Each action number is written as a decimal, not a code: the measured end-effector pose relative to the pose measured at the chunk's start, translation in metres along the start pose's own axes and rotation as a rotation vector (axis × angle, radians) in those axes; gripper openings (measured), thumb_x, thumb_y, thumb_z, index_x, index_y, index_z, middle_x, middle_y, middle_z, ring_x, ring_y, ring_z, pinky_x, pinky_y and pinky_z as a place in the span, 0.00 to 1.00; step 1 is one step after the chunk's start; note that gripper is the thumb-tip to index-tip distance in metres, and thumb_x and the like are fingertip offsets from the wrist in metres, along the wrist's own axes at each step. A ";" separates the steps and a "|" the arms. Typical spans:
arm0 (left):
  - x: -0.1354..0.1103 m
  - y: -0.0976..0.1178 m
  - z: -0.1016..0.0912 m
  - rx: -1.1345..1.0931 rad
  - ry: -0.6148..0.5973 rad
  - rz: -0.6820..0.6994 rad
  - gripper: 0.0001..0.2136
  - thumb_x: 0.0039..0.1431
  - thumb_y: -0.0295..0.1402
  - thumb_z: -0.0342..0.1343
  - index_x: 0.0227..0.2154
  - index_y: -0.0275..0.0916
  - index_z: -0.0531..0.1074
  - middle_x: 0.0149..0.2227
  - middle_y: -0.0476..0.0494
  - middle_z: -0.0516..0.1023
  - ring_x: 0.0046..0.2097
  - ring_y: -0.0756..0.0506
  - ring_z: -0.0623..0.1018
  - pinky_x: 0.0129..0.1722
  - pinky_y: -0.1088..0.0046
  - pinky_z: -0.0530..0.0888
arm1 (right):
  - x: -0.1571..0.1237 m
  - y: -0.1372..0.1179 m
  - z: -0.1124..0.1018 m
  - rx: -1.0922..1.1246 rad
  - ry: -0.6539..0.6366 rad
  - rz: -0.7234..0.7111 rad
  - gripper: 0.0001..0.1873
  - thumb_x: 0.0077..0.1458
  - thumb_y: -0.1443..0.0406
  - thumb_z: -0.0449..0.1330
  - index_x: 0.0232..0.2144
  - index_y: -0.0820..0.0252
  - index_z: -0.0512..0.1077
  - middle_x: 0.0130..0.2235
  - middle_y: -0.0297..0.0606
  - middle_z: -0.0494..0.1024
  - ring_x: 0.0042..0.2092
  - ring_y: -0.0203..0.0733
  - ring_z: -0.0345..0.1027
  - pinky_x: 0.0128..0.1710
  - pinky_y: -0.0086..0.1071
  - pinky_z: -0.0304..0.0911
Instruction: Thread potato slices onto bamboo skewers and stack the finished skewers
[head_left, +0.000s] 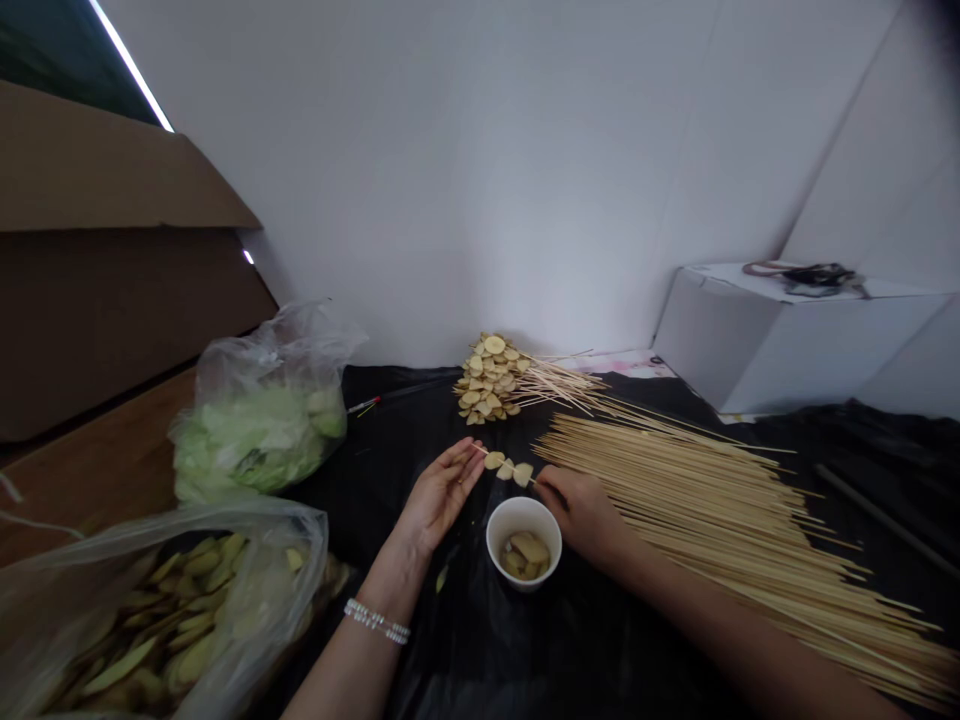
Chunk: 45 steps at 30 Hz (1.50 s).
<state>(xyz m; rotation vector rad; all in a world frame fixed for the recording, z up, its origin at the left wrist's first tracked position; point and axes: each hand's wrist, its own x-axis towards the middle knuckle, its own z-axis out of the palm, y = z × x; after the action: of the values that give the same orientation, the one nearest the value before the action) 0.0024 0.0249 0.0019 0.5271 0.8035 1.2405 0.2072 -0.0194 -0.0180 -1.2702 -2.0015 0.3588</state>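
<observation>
A thin wooden skewer carrying 3 pale potato slices (505, 467) spans the gap between my hands, tilted down to the right. My left hand (442, 495) has its palm turned inward, with its fingertips closed around the skewer's left end. At the other end, my right hand (579, 505) pinches the skewer just beyond the slices; part of the stick is hidden by the fingers. Below them stands a white cup (491, 545) with potato slices (527, 552) inside. My left wrist wears a beaded bracelet (376, 622).
Loose bare skewers (720, 510) spread across the right. Loaded potato skewers (491, 380) are piled near the wall. Clear plastic bags hold potato slices (187, 620) and shredded green vegetable (255, 440) on the left. A white box (795, 340) stands back right. Black sheeting (450, 660) covers the work surface.
</observation>
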 end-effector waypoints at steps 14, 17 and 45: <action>0.001 -0.005 -0.003 0.134 0.049 0.016 0.07 0.61 0.21 0.51 0.40 0.32 0.71 0.44 0.32 0.79 0.44 0.43 0.80 0.41 0.71 0.78 | 0.000 -0.005 -0.003 -0.023 -0.060 -0.023 0.13 0.62 0.65 0.48 0.25 0.59 0.65 0.27 0.35 0.72 0.29 0.37 0.65 0.30 0.28 0.52; 0.002 -0.005 -0.004 0.110 0.048 0.009 0.08 0.62 0.23 0.49 0.41 0.30 0.73 0.45 0.31 0.78 0.45 0.42 0.80 0.42 0.70 0.78 | -0.001 -0.004 -0.003 -0.030 -0.069 -0.006 0.13 0.62 0.65 0.49 0.25 0.59 0.64 0.27 0.35 0.72 0.29 0.37 0.65 0.30 0.28 0.52; 0.000 -0.003 -0.006 0.192 0.143 0.080 0.05 0.55 0.23 0.59 0.35 0.34 0.74 0.31 0.42 0.81 0.33 0.50 0.81 0.32 0.80 0.77 | -0.001 -0.005 -0.002 -0.082 -0.115 0.033 0.13 0.62 0.65 0.48 0.26 0.59 0.66 0.27 0.36 0.74 0.30 0.37 0.67 0.29 0.28 0.52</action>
<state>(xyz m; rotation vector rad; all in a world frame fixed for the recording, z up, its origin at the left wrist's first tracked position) -0.0004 0.0238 -0.0036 0.6358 1.0378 1.2928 0.2058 -0.0232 -0.0138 -1.3618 -2.1131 0.3770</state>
